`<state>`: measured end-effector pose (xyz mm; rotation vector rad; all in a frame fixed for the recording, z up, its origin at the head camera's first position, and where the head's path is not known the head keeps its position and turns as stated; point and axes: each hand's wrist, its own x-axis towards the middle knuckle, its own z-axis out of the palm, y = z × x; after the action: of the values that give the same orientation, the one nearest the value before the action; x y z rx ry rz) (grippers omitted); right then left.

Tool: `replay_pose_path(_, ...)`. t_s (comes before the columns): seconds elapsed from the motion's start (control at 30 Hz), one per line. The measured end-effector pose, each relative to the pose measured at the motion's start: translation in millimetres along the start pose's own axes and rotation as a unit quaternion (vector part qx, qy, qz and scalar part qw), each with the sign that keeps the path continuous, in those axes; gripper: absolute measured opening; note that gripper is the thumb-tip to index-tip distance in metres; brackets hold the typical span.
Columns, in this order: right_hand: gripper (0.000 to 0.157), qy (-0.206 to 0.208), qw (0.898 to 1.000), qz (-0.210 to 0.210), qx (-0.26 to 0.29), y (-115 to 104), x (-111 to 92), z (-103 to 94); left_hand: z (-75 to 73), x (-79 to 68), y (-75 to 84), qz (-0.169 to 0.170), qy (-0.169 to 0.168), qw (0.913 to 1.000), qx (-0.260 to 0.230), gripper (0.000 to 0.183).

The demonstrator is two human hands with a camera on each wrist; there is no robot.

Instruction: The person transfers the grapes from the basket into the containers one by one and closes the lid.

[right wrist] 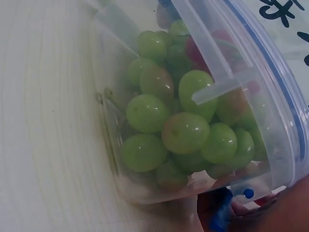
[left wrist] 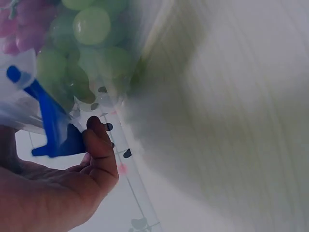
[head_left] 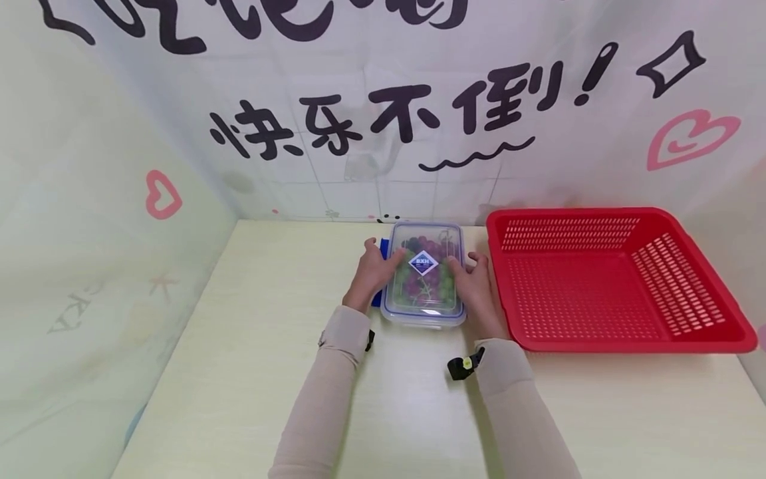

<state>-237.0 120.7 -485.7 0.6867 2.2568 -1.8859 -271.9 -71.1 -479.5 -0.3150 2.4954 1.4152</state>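
Note:
A clear plastic food container [head_left: 422, 296] with a blue-edged lid and a diamond-shaped label sits on the table. Through its wall show green grapes [right wrist: 147, 113] and reddish-purple ones. My left hand [head_left: 374, 269] grips the container's left side, thumb over the lid's edge. In the left wrist view, a blue latch [left wrist: 55, 128] sticks outward from the wall, with curled fingers against it. On the opposite side my right hand [head_left: 477, 289] holds the container, its thumb on the lid. Low in the right wrist view, part of another blue latch [right wrist: 221, 212] appears beside that hand, whose fingers are mostly hidden.
A red perforated plastic basket [head_left: 598, 342] stands close to the right of the container, beside my right hand. The pale table [head_left: 251, 372] meets a white printed backdrop [head_left: 287, 193] behind the container. Black wrist straps sit at both cuffs.

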Motion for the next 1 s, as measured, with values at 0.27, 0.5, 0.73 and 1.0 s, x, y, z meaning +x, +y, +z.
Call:
replay_pose_path(0.27, 0.08, 0.013, 0.999, -0.007, -0.036, -8.3, 0.0, 2.1, -5.4, 1.1, 2.3, -0.003, 0.012, 0.9999, 0.007, 0.091)
replay_pose_path(0.5, 0.081, -0.005, 0.997, 0.004, -0.072, -13.5, -3.3, 0.3, -4.4, 3.0, 0.3, 0.026, 0.026, 0.9992, 0.013, 0.071)
replay_pose_path(0.73, 0.064, -0.036, 0.994, -0.023, -0.101, -11.5, -3.7, -0.9, 0.8, 2.3, -2.2, 0.045, 0.031, 0.9981, -0.027, 0.061)
replay_pose_path(1.0, 0.053, -0.036, 0.992, -0.078, -0.094, -5.9, -1.2, -1.3, 7.2, 4.3, -3.7, 0.076, 0.006, 0.9957, -0.052, 0.061)
